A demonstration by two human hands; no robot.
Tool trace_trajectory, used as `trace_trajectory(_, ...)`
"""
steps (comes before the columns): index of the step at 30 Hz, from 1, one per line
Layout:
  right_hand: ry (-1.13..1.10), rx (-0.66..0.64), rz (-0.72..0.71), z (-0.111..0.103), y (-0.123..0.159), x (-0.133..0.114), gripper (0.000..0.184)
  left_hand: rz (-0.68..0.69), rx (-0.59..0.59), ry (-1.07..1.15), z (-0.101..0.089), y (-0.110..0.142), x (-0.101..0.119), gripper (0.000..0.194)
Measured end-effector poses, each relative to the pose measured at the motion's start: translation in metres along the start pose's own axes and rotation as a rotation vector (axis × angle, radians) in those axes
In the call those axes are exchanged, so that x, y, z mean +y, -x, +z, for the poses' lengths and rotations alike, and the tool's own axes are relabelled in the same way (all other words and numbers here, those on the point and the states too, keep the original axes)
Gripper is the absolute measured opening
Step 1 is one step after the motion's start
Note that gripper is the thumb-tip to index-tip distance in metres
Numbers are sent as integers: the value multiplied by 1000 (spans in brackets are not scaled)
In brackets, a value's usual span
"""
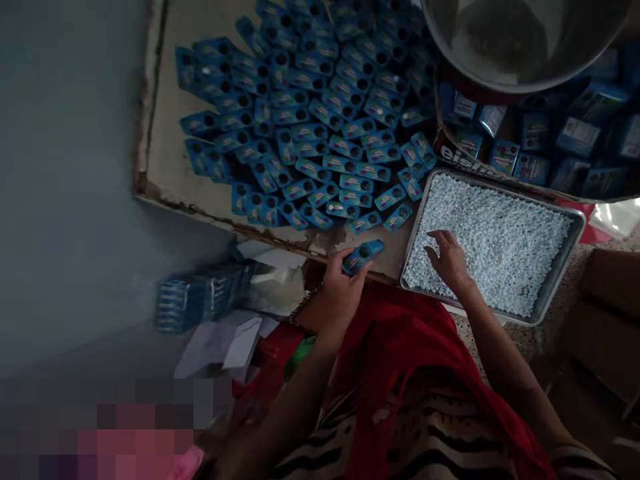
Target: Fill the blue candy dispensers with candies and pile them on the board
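My left hand [345, 275] is closed around a small blue box [363, 257], held tilted at the table's front edge. A dark round opening shows in the box's upper side. My right hand [449, 261] hovers over or touches the left part of a metal tray [567, 270] filled with small white and pale blue pellets [500, 247]. Its thumb and index finger are apart, and I see nothing held between them. Many similar blue boxes with round openings [305, 133] stand close together on the table beyond my left hand.
A large metal bowl [525, 83] stands at the back right, above a carton [480, 163] of blue packs. Stacked blue boxes [180, 303] and papers [220, 343] lie at lower left. A wall [65, 167] rises at left. Brown boxes [613, 320] stand at right.
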State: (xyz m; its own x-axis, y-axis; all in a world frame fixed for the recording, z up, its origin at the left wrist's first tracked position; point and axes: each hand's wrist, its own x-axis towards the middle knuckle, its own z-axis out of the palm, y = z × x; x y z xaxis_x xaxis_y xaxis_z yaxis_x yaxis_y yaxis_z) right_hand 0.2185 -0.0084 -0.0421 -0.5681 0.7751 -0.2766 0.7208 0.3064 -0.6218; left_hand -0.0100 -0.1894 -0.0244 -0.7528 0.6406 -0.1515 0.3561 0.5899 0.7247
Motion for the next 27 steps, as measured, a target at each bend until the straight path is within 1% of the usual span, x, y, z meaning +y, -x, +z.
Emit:
trace_trajectory(2, 121, 46, 3, 4, 5, 5, 40, -127, 105, -25, 1, -6, -28, 43)
trace_trajectory(4, 208, 135, 59, 1, 5, 20, 45, -238, 165, -16, 11, -21, -47, 48)
trace_trajectory(5, 234, 176, 89, -4, 1, 31, 46, -275, 172, 6, 19, -30, -52, 49)
trace_trajectory(7, 259, 227, 112, -17, -15, 52, 46, -285, 138, 73, 31, -44, -55, 52)
trace_trajectory(8, 265, 231, 101, -24, -28, 61, 44, -256, 110, 97, 33, -48, -53, 54)
trace_trajectory(9, 273, 217, 77, -30, -41, 69, 42, -206, 86, 95, 31, -49, -50, 58)
trace_trajectory(11, 296, 154, 22, -39, -66, 81, 43, -62, 76, 14, 16, -46, -38, 63)
trace_trajectory(12, 314, 118, 4, -40, -75, 84, 46, 23, 84, -61, 4, -44, -28, 61)
trace_trajectory(13, 334, 89, -3, -40, -81, 86, 51, 111, 92, -114, -9, -44, -15, 55)
trace_trajectory(14, 352, 71, 4, -37, -83, 88, 57, 195, 74, -140, -21, -47, 1, 45)
trace_trajectory(15, 365, 68, 26, -34, -82, 88, 63, 286, 51, -130, -28, -53, 23, 32)
trace_trajectory(16, 371, 77, 61, -29, -77, 88, 67, 387, -1, -98, -30, -63, 49, 20)
trace_trajectory(17, 372, 91, 101, -24, -70, 87, 68, 508, -41, -49, -25, -75, 79, 13)
trace_trajectory(18, 369, 102, 138, -18, -61, 85, 68, 632, -80, 7, -11, -90, 112, 12)
trace_trajectory(19, 366, 108, 172, -13, -51, 84, 66, 728, -127, 49, 11, -106, 148, 11)
trace_trajectory(20, 364, 106, 198, -9, -41, 82, 63, 806, -204, 74, 41, -122, 184, 8)
trace_trajectory(21, 363, 98, 215, -5, -31, 80, 61, 894, -312, 80, 77, -137, 219, 6)
trace_trajectory(23, 363, 80, 235, 0, -14, 77, 59, 979, -619, -60, 158, -165, 278, 13)
trace_trajectory(24, 359, 78, 245, 2, -7, 76, 59, 979, -731, -188, 198, -177, 301, 22)
trace_trajectory(25, 348, 80, 257, 4, -2, 76, 59, 943, -799, -339, 236, -187, 318, 37)
trace_trajectory(26, 325, 85, 276, 5, 1, 76, 59, 876, -854, -505, 270, -196, 329, 53)
trace_trajectory(27, 288, 94, 306, 5, 2, 77, 56, 821, -919, -639, 297, -204, 335, 65)
